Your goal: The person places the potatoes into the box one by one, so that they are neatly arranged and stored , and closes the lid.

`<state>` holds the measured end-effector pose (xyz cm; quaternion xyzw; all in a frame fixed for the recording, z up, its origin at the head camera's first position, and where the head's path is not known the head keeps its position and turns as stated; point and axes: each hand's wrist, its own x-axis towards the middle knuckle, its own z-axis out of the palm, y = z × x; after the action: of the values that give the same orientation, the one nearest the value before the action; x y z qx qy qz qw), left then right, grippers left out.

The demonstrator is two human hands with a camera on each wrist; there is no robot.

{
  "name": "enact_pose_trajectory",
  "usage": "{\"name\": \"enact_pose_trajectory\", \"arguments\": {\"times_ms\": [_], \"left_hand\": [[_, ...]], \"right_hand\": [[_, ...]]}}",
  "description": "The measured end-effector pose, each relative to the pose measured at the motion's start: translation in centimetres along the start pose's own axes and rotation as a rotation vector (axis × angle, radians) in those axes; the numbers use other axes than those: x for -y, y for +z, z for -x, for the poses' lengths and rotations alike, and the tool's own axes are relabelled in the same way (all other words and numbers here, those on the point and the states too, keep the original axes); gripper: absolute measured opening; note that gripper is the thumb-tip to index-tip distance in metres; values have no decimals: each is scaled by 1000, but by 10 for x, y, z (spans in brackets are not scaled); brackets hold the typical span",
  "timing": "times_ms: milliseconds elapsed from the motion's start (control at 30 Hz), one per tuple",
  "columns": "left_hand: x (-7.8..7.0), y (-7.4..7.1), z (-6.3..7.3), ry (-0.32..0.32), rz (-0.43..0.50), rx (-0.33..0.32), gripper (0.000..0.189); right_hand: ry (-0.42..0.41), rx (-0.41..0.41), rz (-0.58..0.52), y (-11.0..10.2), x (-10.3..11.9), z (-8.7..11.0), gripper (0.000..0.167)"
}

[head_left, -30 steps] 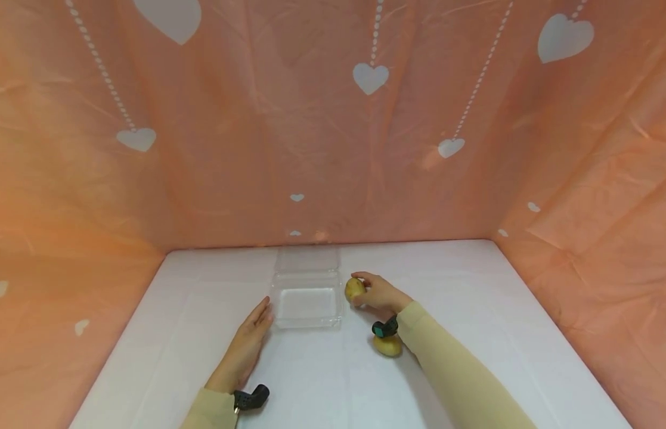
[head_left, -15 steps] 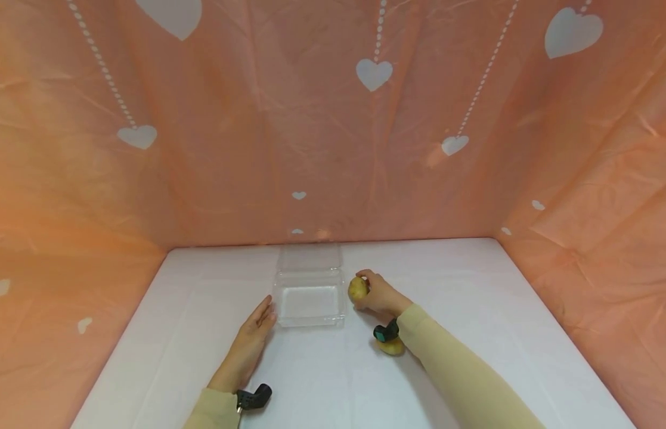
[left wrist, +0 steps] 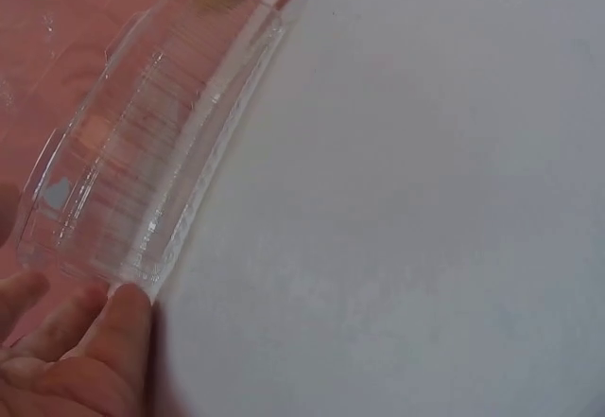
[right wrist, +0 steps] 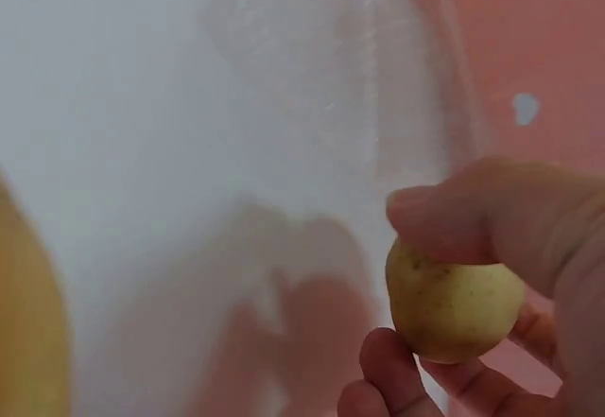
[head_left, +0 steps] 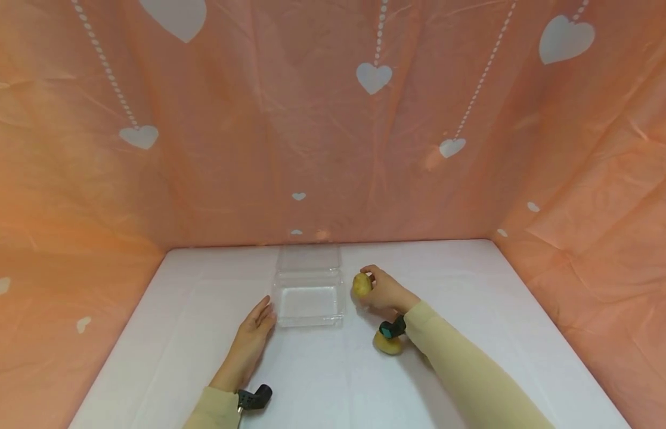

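Note:
My right hand (head_left: 385, 292) pinches a small yellow-brown potato (head_left: 362, 285) between thumb and fingers, just right of a clear plastic clamshell container (head_left: 309, 322). Up close in the right wrist view, the potato (right wrist: 449, 308) shows dark specks, with the thumb over it and fingers beneath. The container's lid (head_left: 309, 258) is folded back toward the far edge of the table. Along the container's left side lies my left hand (head_left: 249, 342), fingers extended; in the left wrist view its fingertips (left wrist: 129, 304) are right at the container's corner.
A second potato (head_left: 388, 343) lies on the white tabletop (head_left: 311, 375), partly behind the right wrist's black camera (head_left: 393, 327). Another black camera (head_left: 254, 397) sits on the left wrist. Peach-coloured cloth (head_left: 322, 149) with pale hearts walls the back and sides.
My right hand has shifted slightly right and away from the container, carrying its potato. My left hand and the container have stayed in place.

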<state>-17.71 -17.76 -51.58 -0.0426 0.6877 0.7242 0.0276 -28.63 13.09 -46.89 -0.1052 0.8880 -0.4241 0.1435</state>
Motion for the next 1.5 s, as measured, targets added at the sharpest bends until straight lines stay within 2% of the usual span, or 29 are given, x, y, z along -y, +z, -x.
{"name": "enact_pose_trajectory", "arguments": {"times_ms": [133, 267, 433, 600, 767, 933, 1267, 1500], "left_hand": [[-2, 1, 1, 8, 61, -2, 56], [-3, 1, 1, 4, 94, -12, 56], [-2, 3, 0, -1, 123, -11, 56], [-3, 4, 1, -14, 137, -18, 57], [-3, 5, 2, -21, 137, -14, 58], [0, 4, 2, -22, 161, -2, 60], [1, 1, 1, -43, 155, -18, 57], [1, 1, 0, -47, 157, -4, 56]], "right_hand": [[-24, -22, -76, -1, 18, 6, 70], [-70, -24, -120, 9, 36, 9, 70], [-124, -45, -134, 34, 59, 9, 73], [-133, -56, -118, 69, 77, 3, 72], [-109, -77, -69, 98, 83, -7, 70], [-85, -101, -14, 112, 86, -14, 66], [-49, -90, 104, 122, 91, -19, 64], [-68, -103, 110, 125, 93, -21, 60]]}}
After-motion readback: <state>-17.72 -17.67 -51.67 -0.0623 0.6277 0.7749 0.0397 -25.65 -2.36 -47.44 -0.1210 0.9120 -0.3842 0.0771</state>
